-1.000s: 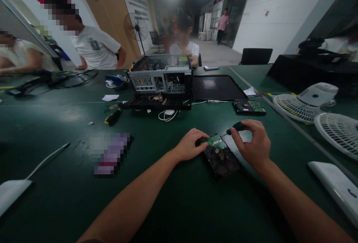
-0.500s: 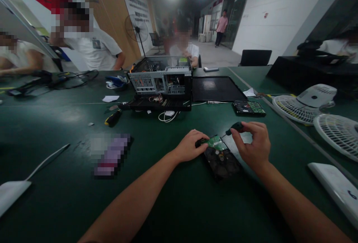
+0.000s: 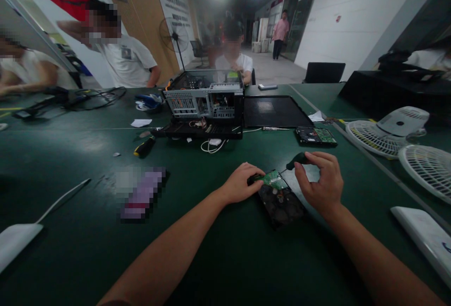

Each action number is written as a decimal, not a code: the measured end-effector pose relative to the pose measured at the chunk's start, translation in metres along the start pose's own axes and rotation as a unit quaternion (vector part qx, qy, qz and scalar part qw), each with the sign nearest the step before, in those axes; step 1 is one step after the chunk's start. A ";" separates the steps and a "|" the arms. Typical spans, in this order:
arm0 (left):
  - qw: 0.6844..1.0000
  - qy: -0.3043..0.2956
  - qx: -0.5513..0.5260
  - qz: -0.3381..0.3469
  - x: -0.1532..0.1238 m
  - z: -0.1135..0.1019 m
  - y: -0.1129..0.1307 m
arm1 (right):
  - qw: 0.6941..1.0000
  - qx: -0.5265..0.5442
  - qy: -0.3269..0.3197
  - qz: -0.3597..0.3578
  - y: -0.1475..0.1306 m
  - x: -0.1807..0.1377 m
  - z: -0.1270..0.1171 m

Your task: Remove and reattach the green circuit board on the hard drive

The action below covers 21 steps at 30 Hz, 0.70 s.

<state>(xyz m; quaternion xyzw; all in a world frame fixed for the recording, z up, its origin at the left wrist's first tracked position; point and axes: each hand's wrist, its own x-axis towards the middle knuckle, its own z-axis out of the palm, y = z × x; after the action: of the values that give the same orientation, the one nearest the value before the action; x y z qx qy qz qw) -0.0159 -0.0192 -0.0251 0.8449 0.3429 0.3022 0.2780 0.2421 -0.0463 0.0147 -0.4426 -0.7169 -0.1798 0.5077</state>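
Observation:
A hard drive lies on the green table with its green circuit board facing up. My left hand grips the drive's far left corner, thumb on top and fingers along the edge. In my right hand, pinched between thumb and forefinger, is a screwdriver with a dark green handle. Its thin shaft slants down to the left, and the tip is at the far edge of the circuit board. Whether the tip sits in a screw is too small to tell.
Beyond my hands stands an opened computer case, beside a black side panel. A second hard drive lies to the right, near white fans. Leftward are a yellow-black screwdriver and a blurred purple phone-shaped object. People sit across the table.
The whole view has shifted slightly. Both hands keep their holds, and the screwdriver tip stays at the board's far edge. The seated person at the left has moved an arm behind the head.

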 end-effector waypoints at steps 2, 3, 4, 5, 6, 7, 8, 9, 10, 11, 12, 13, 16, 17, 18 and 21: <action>1.000 0.008 -0.001 0.006 0.000 0.001 -0.001 | 1.000 0.005 -0.006 -0.001 0.000 0.001 -0.001; 1.000 0.010 -0.001 0.008 0.000 0.001 -0.001 | 1.000 0.011 -0.007 0.000 -0.001 0.001 -0.001; 1.000 0.011 0.000 0.008 0.000 0.001 -0.001 | 1.000 0.021 -0.007 0.004 -0.002 0.000 0.000; 1.000 0.010 0.002 0.006 0.000 0.002 -0.001 | 0.999 0.034 -0.008 0.008 -0.002 0.000 0.000; 1.000 0.008 0.003 0.003 0.000 0.002 -0.001 | 0.999 0.048 -0.011 0.014 -0.003 0.000 0.001; 1.000 0.005 0.004 0.000 0.000 0.002 -0.001 | 0.998 0.058 -0.013 0.020 -0.003 0.000 0.001; 1.000 0.003 0.004 -0.003 0.000 0.002 -0.001 | 0.998 0.062 -0.014 0.022 -0.003 0.000 0.002; 1.000 0.002 0.004 -0.003 0.001 0.001 0.000 | 0.998 0.058 -0.012 0.020 -0.003 0.000 0.002; 1.000 0.002 0.004 -0.003 0.001 0.001 0.000 | 0.999 0.047 -0.009 0.014 -0.002 0.000 0.001; 1.000 0.002 0.004 -0.003 0.001 0.001 0.000 | 0.999 0.034 -0.005 0.006 -0.002 0.000 0.001; 1.000 0.003 0.004 -0.003 0.001 0.001 0.000 | 1.000 0.022 -0.003 -0.001 -0.002 0.000 0.000; 1.000 0.004 0.003 -0.002 0.001 0.001 0.000 | 1.000 0.014 -0.004 -0.006 -0.001 0.001 -0.001; 1.000 0.010 0.004 0.003 0.001 0.002 -0.001 | 1.000 0.019 -0.015 0.001 -0.002 0.000 -0.002; 1.000 0.013 0.004 0.007 0.001 0.002 -0.001 | 0.999 0.030 -0.020 0.006 -0.002 -0.001 -0.001; 1.000 0.015 0.004 0.009 0.001 0.002 -0.001 | 0.999 0.044 -0.025 0.012 -0.002 -0.002 -0.001; 1.000 0.014 0.003 0.006 0.000 0.003 -0.001 | 0.996 0.070 -0.038 0.036 -0.003 -0.004 0.001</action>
<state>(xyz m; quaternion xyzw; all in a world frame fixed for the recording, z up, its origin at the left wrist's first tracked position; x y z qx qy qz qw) -0.0142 -0.0188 -0.0276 0.8434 0.3427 0.3145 0.2691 0.2392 -0.0489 0.0115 -0.4378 -0.7303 -0.0941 0.5159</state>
